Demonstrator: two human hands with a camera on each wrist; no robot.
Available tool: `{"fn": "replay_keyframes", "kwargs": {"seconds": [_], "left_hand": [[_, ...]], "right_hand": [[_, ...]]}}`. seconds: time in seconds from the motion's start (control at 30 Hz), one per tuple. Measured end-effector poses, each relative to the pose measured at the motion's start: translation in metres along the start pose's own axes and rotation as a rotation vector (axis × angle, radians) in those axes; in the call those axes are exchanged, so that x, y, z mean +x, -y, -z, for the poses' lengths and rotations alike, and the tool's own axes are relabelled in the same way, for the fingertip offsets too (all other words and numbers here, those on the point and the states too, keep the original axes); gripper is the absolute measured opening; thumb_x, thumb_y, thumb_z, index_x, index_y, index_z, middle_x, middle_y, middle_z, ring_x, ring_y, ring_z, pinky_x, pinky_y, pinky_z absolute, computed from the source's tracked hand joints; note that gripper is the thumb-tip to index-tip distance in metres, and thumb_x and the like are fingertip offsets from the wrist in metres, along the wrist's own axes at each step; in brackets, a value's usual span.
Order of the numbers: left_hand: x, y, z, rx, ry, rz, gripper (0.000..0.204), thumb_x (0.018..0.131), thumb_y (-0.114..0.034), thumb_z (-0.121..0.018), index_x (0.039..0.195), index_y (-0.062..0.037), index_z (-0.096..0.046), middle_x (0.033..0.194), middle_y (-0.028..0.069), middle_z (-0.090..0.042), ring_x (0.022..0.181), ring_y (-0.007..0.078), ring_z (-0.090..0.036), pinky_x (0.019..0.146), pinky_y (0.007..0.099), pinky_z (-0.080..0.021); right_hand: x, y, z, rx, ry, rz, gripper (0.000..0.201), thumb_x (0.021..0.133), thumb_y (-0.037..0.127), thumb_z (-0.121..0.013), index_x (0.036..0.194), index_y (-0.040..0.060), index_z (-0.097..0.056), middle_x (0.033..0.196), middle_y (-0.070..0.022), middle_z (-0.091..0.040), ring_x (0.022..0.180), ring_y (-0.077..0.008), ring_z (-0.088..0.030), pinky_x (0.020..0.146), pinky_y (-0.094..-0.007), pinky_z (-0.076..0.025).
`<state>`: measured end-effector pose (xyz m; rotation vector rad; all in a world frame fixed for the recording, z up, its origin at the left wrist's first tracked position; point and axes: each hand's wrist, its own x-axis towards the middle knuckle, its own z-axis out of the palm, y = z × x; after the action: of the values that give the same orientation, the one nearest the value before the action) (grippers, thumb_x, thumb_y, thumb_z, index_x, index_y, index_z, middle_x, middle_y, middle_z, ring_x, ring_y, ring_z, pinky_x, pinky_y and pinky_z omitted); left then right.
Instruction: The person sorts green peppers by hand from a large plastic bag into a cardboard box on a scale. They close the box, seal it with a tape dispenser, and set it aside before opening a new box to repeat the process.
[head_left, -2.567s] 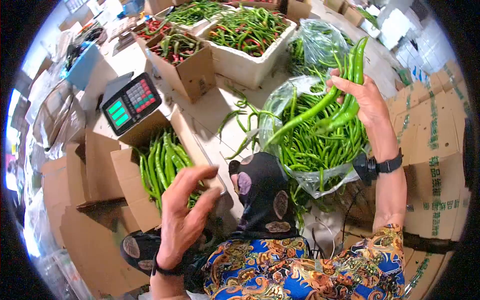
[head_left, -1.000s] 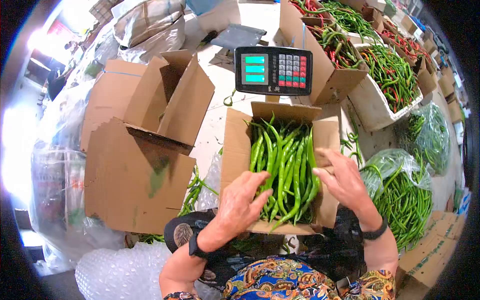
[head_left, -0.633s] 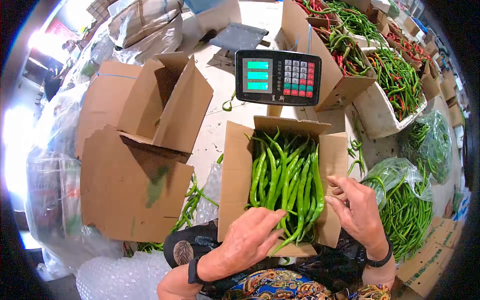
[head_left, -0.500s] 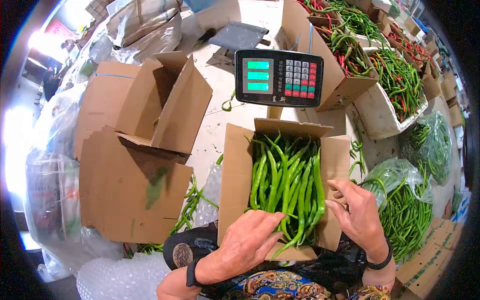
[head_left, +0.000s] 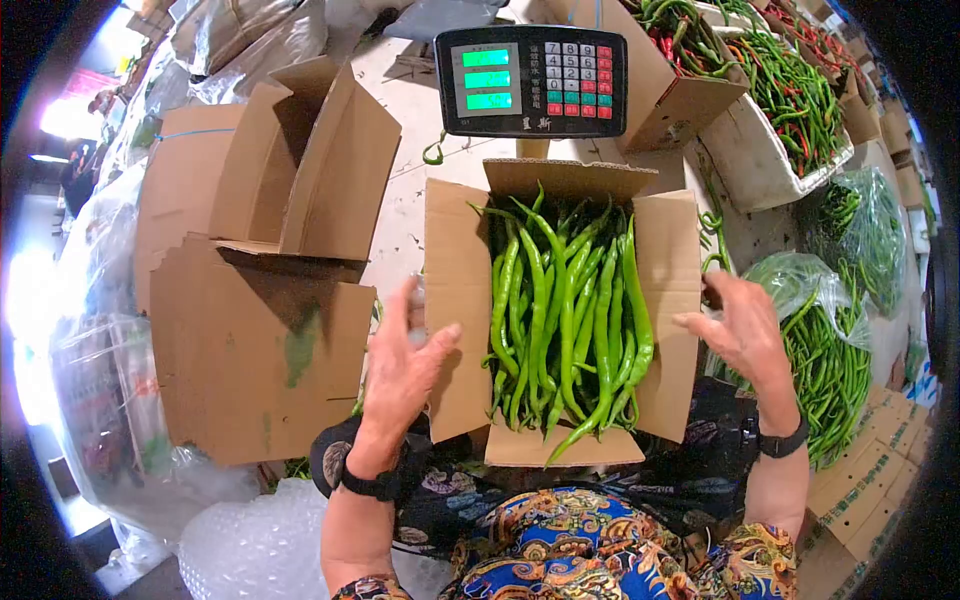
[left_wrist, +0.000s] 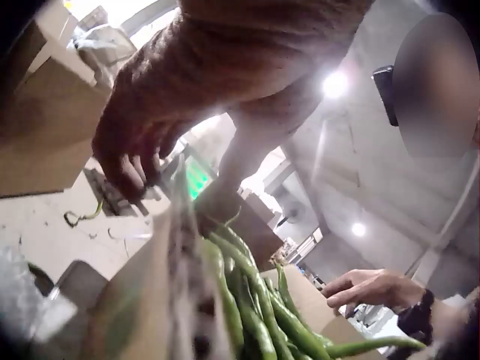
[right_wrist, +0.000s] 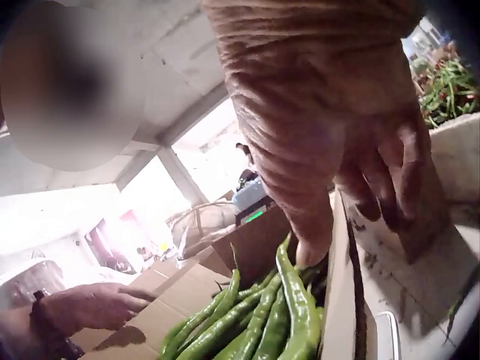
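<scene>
Long green peppers (head_left: 570, 320) lie lengthwise in a cardboard box (head_left: 664, 300) with its flaps spread, in front of the person's lap. At the left flap is the left hand (head_left: 398, 375), fingers apart outside it and thumb over its face. The right hand (head_left: 745, 330) is at the right flap, its thumb towards the inner side and its fingers beyond the outer edge. In the right wrist view the flap edge runs between thumb and fingers of the right hand (right_wrist: 330, 135). The left wrist view has the left hand (left_wrist: 217, 82) loosely spread above the left flap.
A scale display (head_left: 532, 82) stands behind the box. Other cartons (head_left: 260, 350) are at the left, by bubble wrap (head_left: 255, 545). At the right are a bag of green peppers (head_left: 825, 370) and a white foam box (head_left: 765, 185) of mixed peppers.
The left hand has left the peppers and moved left to the left flap, its fingers spreading. The right hand has shifted slightly right and up. Box and scale sit higher in the head view.
</scene>
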<state>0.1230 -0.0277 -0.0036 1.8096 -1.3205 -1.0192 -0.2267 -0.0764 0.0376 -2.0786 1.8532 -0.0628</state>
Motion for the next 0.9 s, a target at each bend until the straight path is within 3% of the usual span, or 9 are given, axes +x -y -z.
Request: {"fn": "replay_keyframes", "kwargs": {"seconds": [0.03, 0.07, 0.17, 0.23, 0.33, 0.47, 0.63, 0.83, 0.9], "left_hand": [[-0.001, 0.013, -0.002, -0.166, 0.189, 0.147, 0.047, 0.082, -0.015, -0.067, 0.122, 0.0039, -0.055, 0.105, 0.0183, -0.065, 0.094, 0.0272, -0.062, 0.083, 0.0355, -0.050], [-0.005, 0.026, -0.006, -0.130, 0.281, 0.215, 0.037, 0.083, -0.017, -0.064, 0.114, 0.0042, -0.060, 0.091, 0.0147, -0.069, 0.079, 0.0223, -0.064, 0.076, 0.0343, -0.051], [-0.010, 0.012, -0.009, 0.094, 0.275, 0.239, 0.031, 0.084, -0.017, -0.062, 0.106, 0.0034, -0.064, 0.083, 0.0114, -0.069, 0.071, 0.0190, -0.063, 0.069, 0.0349, -0.051], [-0.020, 0.009, -0.008, 0.078, 0.231, 0.148, 0.030, 0.083, -0.017, -0.061, 0.105, 0.0028, -0.065, 0.077, 0.0137, -0.068, 0.066, 0.0193, -0.062, 0.065, 0.0357, -0.051], [-0.032, -0.001, -0.004, -0.065, 0.210, 0.109, 0.029, 0.083, -0.018, -0.061, 0.103, 0.0030, -0.065, 0.075, 0.0160, -0.067, 0.065, 0.0215, -0.062, 0.064, 0.0359, -0.050], [-0.033, 0.016, -0.009, 0.055, 0.247, 0.152, 0.026, 0.082, -0.015, -0.060, 0.101, 0.0032, -0.065, 0.072, 0.0111, -0.066, 0.064, 0.0157, -0.059, 0.062, 0.0328, -0.049], [-0.043, -0.006, -0.005, -0.058, 0.259, 0.263, 0.023, 0.082, -0.013, -0.060, 0.099, 0.0021, -0.065, 0.072, 0.0091, -0.065, 0.064, 0.0139, -0.058, 0.061, 0.0324, -0.049], [-0.033, 0.000, -0.019, 0.154, 0.252, 0.058, 0.030, 0.081, -0.009, -0.062, 0.108, 0.0016, -0.062, 0.084, 0.0166, -0.065, 0.075, 0.0310, -0.061, 0.072, 0.0408, -0.050], [-0.040, -0.019, -0.028, 0.447, -0.286, -0.521, 0.041, 0.077, -0.006, -0.067, 0.117, -0.0010, -0.059, 0.100, 0.0187, -0.061, 0.092, 0.0390, -0.057, 0.082, 0.0438, -0.048]], "right_hand": [[-0.001, -0.002, -0.002, 0.051, 0.233, -0.073, 0.044, 0.073, 0.028, -0.076, 0.100, -0.0042, -0.065, 0.083, -0.0228, -0.066, 0.080, -0.0433, -0.063, 0.072, -0.0460, -0.050], [-0.003, -0.011, -0.020, 0.224, 0.166, -0.003, 0.042, 0.074, 0.031, -0.073, 0.092, -0.0066, -0.065, 0.074, -0.0208, -0.066, 0.071, -0.0375, -0.066, 0.068, -0.0430, -0.051], [0.001, 0.006, -0.012, 0.517, 0.392, -0.254, 0.038, 0.076, 0.027, -0.068, 0.093, -0.0068, -0.064, 0.076, -0.0199, -0.066, 0.069, -0.0261, -0.066, 0.066, -0.0386, -0.051], [-0.003, -0.001, -0.021, 0.487, 0.235, -0.041, 0.033, 0.078, 0.024, -0.064, 0.094, -0.0049, -0.064, 0.074, -0.0179, -0.065, 0.067, -0.0183, -0.064, 0.063, -0.0353, -0.050], [-0.014, 0.013, 0.002, 0.510, 0.152, -0.030, 0.034, 0.079, 0.025, -0.062, 0.097, -0.0036, -0.065, 0.077, -0.0204, -0.066, 0.070, -0.0253, -0.066, 0.066, -0.0370, -0.050], [-0.012, -0.010, -0.037, 0.403, 0.290, -0.021, 0.037, 0.077, 0.028, -0.061, 0.096, -0.0034, -0.065, 0.082, -0.0244, -0.066, 0.078, -0.0357, -0.067, 0.071, -0.0418, -0.051], [-0.028, 0.011, -0.023, 0.355, 0.119, 0.006, 0.030, 0.074, 0.022, -0.058, 0.090, -0.0035, -0.063, 0.079, -0.0272, -0.064, 0.077, -0.0440, -0.062, 0.070, -0.0463, -0.050], [-0.023, -0.002, -0.036, 0.239, 0.118, 0.055, 0.032, 0.079, 0.022, -0.061, 0.099, -0.0039, -0.061, 0.076, -0.0249, -0.062, 0.074, -0.0401, -0.061, 0.066, -0.0437, -0.048], [-0.033, 0.003, -0.036, -0.041, -0.049, 0.134, 0.033, 0.079, 0.023, -0.061, 0.099, -0.0031, -0.060, 0.076, -0.0227, -0.061, 0.078, -0.0433, -0.060, 0.073, -0.0494, -0.048]]}}
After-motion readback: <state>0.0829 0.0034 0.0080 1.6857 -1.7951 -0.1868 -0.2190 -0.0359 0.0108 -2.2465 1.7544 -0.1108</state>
